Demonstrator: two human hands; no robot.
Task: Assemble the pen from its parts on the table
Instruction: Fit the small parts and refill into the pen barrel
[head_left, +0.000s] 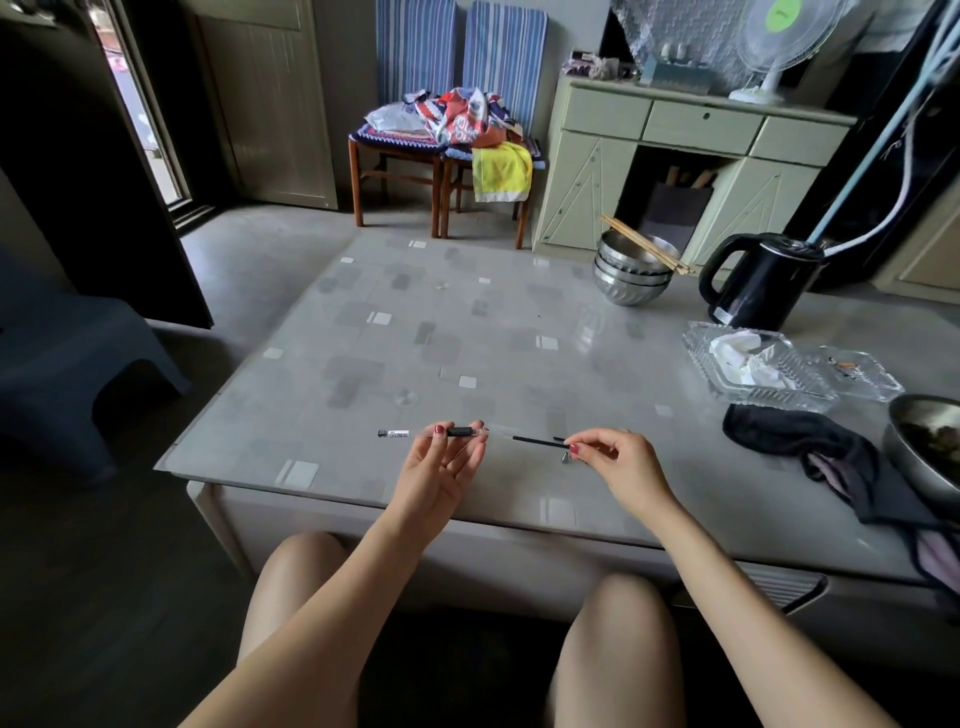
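We sit at a low table (467, 322) with a pale grey patterned top, in a dim room with a grey floor, two wooden chairs and a green cabinet beyond it. Past our right hand (621, 465) lie a black cloth (800, 436), a clear glass tray (758, 364), a black kettle (758, 283) and stacked steel bowls (631, 273) carrying chopsticks; none of them crowd the hands. Our left hand (444, 460), palm up, pinches the clear pen barrel (415, 433) near its dark grip, the barrel lying level and sideways, its capped end pointing away to the left. Our right hand pinches the thin black refill (537, 442), roughly in line with the barrel, its free end aimed at the barrel's open end but apparently just short of it.
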